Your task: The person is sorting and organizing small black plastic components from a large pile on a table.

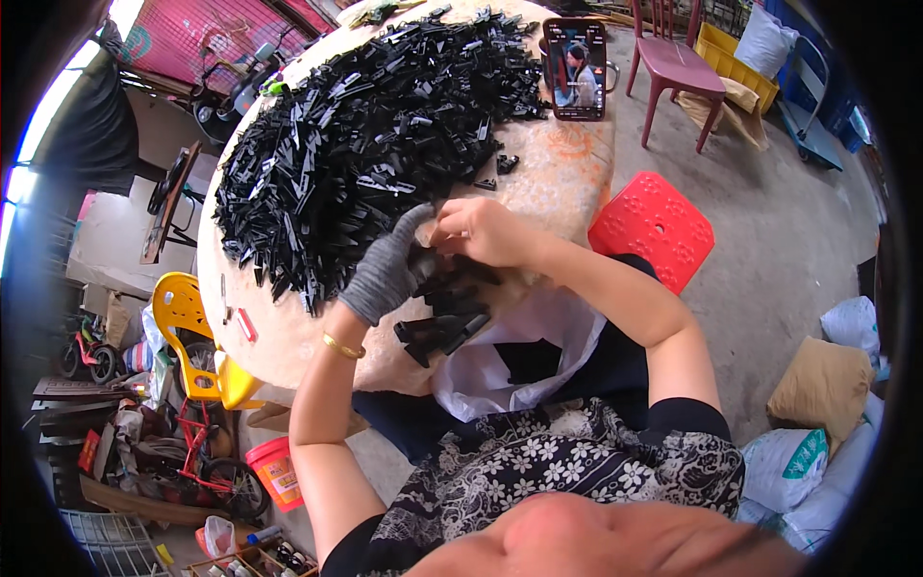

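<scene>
My left hand [381, 273], in a grey knit glove, and my bare right hand [484, 232] come together over the near side of a round table [332, 358]. Both sets of fingers are closed toward each other; whatever lies between them is hidden. Just beyond spreads a large heap of small black plastic parts [361, 125]. A smaller group of black parts [444, 325] lies close below my hands, at the table edge. An open white plastic bag [471, 380] hangs at that edge, against my lap.
A phone [575, 69] showing a video stands at the table's far right. A red stool [654, 231] is right of the table, a maroon chair [673, 72] behind it. A yellow chair [183, 332] stands left, near a red bucket [276, 471]. Filled sacks [825, 389] line the right.
</scene>
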Tool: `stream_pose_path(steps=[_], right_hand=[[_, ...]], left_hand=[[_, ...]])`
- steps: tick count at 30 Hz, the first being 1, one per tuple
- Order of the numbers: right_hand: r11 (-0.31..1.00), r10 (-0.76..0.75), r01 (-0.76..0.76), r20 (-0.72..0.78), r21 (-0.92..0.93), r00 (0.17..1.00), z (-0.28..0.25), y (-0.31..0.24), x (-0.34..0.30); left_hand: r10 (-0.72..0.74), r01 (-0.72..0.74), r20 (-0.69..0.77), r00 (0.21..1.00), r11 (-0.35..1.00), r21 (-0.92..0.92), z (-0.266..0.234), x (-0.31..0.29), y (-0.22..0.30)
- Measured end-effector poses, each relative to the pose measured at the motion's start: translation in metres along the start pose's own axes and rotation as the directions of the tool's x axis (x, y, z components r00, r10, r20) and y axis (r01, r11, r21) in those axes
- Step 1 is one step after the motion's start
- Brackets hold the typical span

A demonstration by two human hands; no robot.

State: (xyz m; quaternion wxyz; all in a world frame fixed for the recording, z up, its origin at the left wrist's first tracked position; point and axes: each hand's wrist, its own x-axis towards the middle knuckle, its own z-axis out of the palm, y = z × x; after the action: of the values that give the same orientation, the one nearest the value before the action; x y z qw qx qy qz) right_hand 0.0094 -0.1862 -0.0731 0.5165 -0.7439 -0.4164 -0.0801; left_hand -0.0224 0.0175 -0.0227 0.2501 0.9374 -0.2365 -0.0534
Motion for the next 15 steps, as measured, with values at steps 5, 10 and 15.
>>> stream_pose_path(steps=[5, 10, 15], right_hand=[[0.955, 0.129, -0.170, 0.176, 0.244, 0.976, 0.000, 0.004, 0.012], [0.994, 0.068, -0.091, 0.300, 0.064, 0.951, -0.015, -0.002, 0.009], [0.978, 0.129, -0.182, 0.393, 0.100, 0.910, -0.021, -0.012, 0.000]], left_hand=[[0.005, -0.026, -0.094, 0.996, 0.973, -0.228, 0.028, -0.022, -0.006], [0.137, -0.098, -0.141, 0.980, 0.962, 0.255, 0.013, -0.025, 0.030], [0.054, 0.009, -0.422, 0.905, 0.989, 0.146, -0.012, -0.015, -0.020]])
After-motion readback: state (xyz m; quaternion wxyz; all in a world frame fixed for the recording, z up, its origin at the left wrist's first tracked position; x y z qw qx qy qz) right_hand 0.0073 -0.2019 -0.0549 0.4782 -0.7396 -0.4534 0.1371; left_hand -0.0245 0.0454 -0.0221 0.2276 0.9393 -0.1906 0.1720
